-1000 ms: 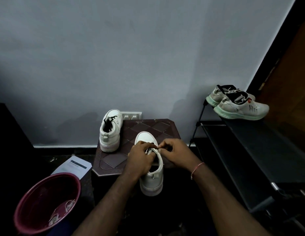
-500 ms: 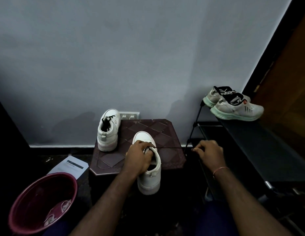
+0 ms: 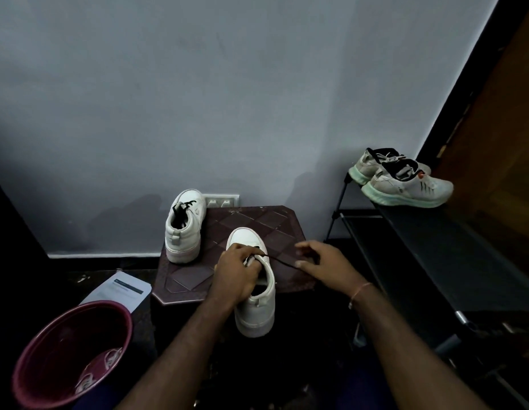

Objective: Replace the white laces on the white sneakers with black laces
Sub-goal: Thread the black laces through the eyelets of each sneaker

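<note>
A white sneaker (image 3: 256,306) lies on the front edge of a small brown stool (image 3: 281,223), toe toward the wall. My left hand (image 3: 236,276) grips its upper around the eyelets. A black lace (image 3: 279,259) runs from the eyelets to the right. My right hand (image 3: 322,266) touches the lace near its free end; the fingers look loosely spread and the thumb lies along the lace. The second white sneaker (image 3: 185,226) stands at the stool's back left with a black lace in it.
A maroon bucket (image 3: 71,353) stands at the lower left with white laces inside. A printed paper (image 3: 118,291) lies on the floor beside it. A dark shoe rack (image 3: 435,247) at the right carries a pair of grey running shoes (image 3: 402,182).
My right hand pulled the black lace out to the right, then came back toward the sneaker. My left hand stayed on the shoe.
</note>
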A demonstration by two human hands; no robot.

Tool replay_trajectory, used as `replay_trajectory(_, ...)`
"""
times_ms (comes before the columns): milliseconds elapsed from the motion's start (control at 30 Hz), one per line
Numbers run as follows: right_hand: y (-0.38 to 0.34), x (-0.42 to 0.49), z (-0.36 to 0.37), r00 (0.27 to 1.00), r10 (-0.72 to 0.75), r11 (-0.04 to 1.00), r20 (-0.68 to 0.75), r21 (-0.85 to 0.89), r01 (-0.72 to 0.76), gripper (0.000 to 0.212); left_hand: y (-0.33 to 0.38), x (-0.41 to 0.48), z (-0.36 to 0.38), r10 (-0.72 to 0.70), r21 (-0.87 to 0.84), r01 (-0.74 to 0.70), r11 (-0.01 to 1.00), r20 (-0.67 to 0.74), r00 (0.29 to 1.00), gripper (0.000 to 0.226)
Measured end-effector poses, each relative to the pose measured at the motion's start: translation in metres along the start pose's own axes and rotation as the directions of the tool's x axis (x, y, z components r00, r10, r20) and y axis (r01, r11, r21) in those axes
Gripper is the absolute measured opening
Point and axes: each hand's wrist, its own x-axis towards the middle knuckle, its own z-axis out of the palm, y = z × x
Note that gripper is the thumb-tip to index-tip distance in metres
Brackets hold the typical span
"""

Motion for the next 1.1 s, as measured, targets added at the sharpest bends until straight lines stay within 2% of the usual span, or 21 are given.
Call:
replay_trajectory(100, -0.025, 0.008, 0.021, 0.988, -0.098, 0.992, 0.123, -0.067, 0.106, 0.032, 0.0, -0.002, 0.0, -0.007, 0.005, 0.007, 1.0, 0.004, 1.0, 0.033)
replay_trajectory(167, -0.028, 0.009, 0.031, 0.984, -0.142, 0.982, 0.112, -0.11, 0.154, 0.023, 0.0, -0.002, -0.001, -0.007, 0.008, 0.007, 1.0, 0.001, 1.0, 0.034)
replay_trajectory(233, -0.028, 0.005, 0.032, 0.986, -0.163, 0.973, -0.026, -0.167, 0.157, 0.019, 0.0, -0.002, -0.001, -0.005, 0.01, 0.005, 1.0, -0.002, 1.0, 0.035)
replay_trajectory(333, -0.023, 0.002, 0.031, 0.944, -0.161, 0.955, -0.289, -0.289, 0.074, 0.024, 0.003, -0.001, 0.001, 0.014, 0.022, -0.013, 1.0, -0.008, 1.0, 0.039)
replay_trajectory(433, -0.024, 0.002, 0.038, 0.953, -0.093, 0.949, -0.288, -0.316, -0.003, 0.025, 0.001, 0.0, 0.0, 0.007, 0.008, -0.007, 1.0, -0.001, 1.0, 0.04)
replay_trajectory(500, -0.027, 0.005, 0.042, 0.979, -0.04, 0.974, -0.201, -0.226, -0.007, 0.018, 0.002, -0.002, -0.001, 0.017, -0.019, -0.017, 1.0, 0.006, 1.0, 0.037)
replay_trajectory(600, -0.043, 0.003, 0.042, 0.989, -0.015, 0.995, -0.145, 0.096, 0.03, 0.027, 0.001, -0.006, -0.01, 0.023, -0.167, -0.019, 0.986, 0.022, 1.0, 0.035)
replay_trajectory(667, -0.052, 0.001, 0.045, 0.98, -0.035, 0.977, -0.195, 0.2, 0.075, 0.027, -0.006, -0.009, -0.017, -0.063, -0.348, 0.053, 0.936, -0.016, 0.998, 0.034)
replay_trajectory(733, -0.06, -0.002, 0.052, 0.98, -0.059, 0.969, -0.19, 0.227, 0.102, 0.028, -0.022, -0.012, -0.02, -0.178, -0.41, 0.139, 0.901, -0.059, 0.982, 0.031)
replay_trajectory(833, -0.07, -0.006, 0.067, 0.979, -0.091, 0.978, -0.185, 0.17, 0.123, 0.026, -0.032, -0.022, -0.02, -0.287, -0.252, 0.276, 0.928, -0.009, 0.958, 0.027)
replay_trajectory(1033, -0.075, -0.008, 0.08, 0.954, -0.109, 0.981, -0.28, 0.124, 0.148, 0.029, -0.02, -0.013, -0.03, -0.248, 0.017, 0.247, 0.969, 0.025, 0.968, 0.03)
replay_trajectory(1100, -0.075, -0.007, 0.079, 0.96, -0.109, 0.985, -0.257, 0.105, 0.14, 0.03, -0.008, -0.01, -0.036, -0.299, -0.008, 0.3, 0.954, 0.012, 0.954, 0.027)
